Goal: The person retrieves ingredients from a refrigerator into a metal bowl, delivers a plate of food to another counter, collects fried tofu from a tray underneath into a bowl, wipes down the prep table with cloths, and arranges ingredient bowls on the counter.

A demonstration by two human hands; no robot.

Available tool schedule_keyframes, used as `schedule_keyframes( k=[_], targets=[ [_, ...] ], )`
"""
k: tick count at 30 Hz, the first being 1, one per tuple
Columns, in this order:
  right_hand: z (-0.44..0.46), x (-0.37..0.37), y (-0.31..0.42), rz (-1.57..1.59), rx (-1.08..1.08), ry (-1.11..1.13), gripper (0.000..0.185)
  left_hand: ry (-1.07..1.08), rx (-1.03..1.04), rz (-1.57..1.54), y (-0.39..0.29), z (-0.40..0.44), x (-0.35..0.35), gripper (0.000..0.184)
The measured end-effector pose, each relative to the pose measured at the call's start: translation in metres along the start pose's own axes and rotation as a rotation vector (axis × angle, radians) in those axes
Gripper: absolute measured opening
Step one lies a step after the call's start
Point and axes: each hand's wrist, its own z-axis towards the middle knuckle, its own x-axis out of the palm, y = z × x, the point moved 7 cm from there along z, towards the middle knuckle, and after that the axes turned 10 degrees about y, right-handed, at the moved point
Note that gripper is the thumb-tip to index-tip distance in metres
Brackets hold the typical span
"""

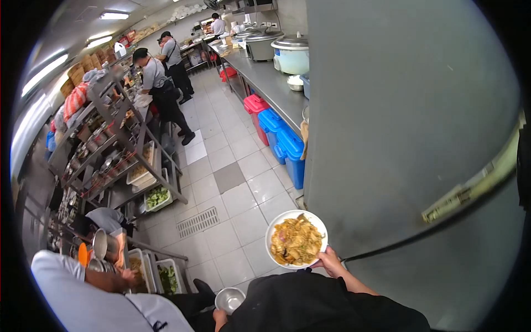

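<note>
My right hand (331,262) grips the lower right rim of a white plate (270,233), its fingers curled at the edge. Stir-fried food (297,240) in brown sauce covers most of the plate, which is held out over the floor in front of my black clothing. At the bottom of the view, my left hand (220,316) is closed on the rim of a small metal bowl (230,300). No food shows inside the bowl. Part of my left hand is hidden by dark cloth.
A co-worker's sleeve (58,271) is close on my left, beside tubs of greens (167,278). A shelving rack (127,141) lines the left. Several people stand farther along the tiled aisle (238,193). Lidded bins (287,149) sit under the right counter (254,69); a grey panel (398,110) rises beside me.
</note>
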Motion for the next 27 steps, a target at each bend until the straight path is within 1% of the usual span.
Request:
schedule_keyframes(
  k=[1,2,5,9,12,15,17,19,20,21,22,24,26,27],
  targets=[
    [0.014,0.024,0.012,-0.017,-0.006,0.004,0.056,-0.149,-0.057,-0.009,0.004,0.008,-0.015,0.021],
    [0.037,0.033,0.028,-0.026,-0.014,0.012,0.054,-0.18,-0.106,0.016,-0.004,0.015,-0.016,0.021],
    [0.101,0.058,0.072,-0.008,-0.048,0.011,0.051,-0.08,-0.153,0.091,-0.053,0.051,-0.003,0.021],
    [0.201,0.078,0.106,0.039,-0.125,0.0,0.052,0.035,-0.118,0.168,-0.146,0.146,0.017,0.021],
    [0.281,0.091,0.126,0.089,-0.173,-0.038,0.053,0.103,-0.015,0.235,-0.248,0.247,0.014,0.021],
    [0.343,0.1,0.152,0.13,-0.174,-0.188,0.051,0.146,0.154,0.321,-0.373,0.355,-0.008,0.021],
    [0.381,0.106,0.177,0.138,-0.166,-0.233,0.051,0.137,0.25,0.376,-0.461,0.424,-0.02,0.021],
    [0.409,0.12,0.201,0.15,-0.15,-0.277,0.052,0.033,0.201,0.419,-0.546,0.484,-0.035,0.022],
    [0.427,0.122,0.209,0.126,-0.177,-0.235,0.054,0.087,0.256,0.408,-0.584,0.523,-0.036,0.026],
    [0.442,0.129,0.22,0.14,-0.177,-0.26,0.054,0.14,0.309,0.389,-0.617,0.556,-0.035,0.031],
    [0.456,0.138,0.231,0.152,-0.173,-0.28,0.054,0.144,0.313,0.412,-0.647,0.57,-0.037,0.031],
    [0.499,0.139,0.253,0.178,-0.192,-0.274,0.055,0.117,0.416,0.259,-0.724,0.592,-0.017,0.023],
    [0.55,0.137,0.276,0.204,-0.217,-0.259,0.056,0.146,0.437,0.27,-0.759,0.632,0.013,0.023],
    [0.578,0.138,0.29,0.181,-0.283,-0.214,0.056,0.172,0.451,0.27,-0.773,0.655,0.024,0.023]
  ],
)
